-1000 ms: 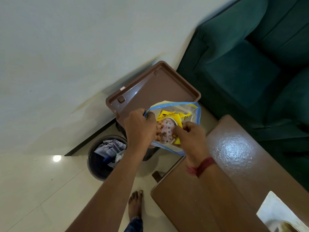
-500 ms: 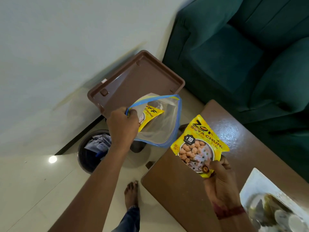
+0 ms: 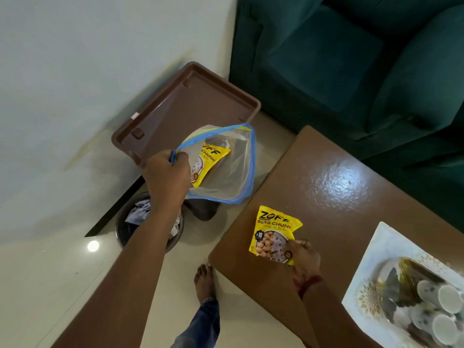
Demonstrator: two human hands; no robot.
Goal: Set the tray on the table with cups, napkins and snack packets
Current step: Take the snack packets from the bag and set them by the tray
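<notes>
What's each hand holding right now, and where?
Left hand: clear blue-edged zip bag, at its top corner. Right hand: yellow soya-chunk snack packet, at its lower right corner.

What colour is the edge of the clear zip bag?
Blue, on the zip bag in the head view.

The glossy brown counter carries a yellow snack packet near its front left corner, pinched at its lower corner by the right hand, and a white patterned tray (cups on it) further to that hand's right.
</notes>
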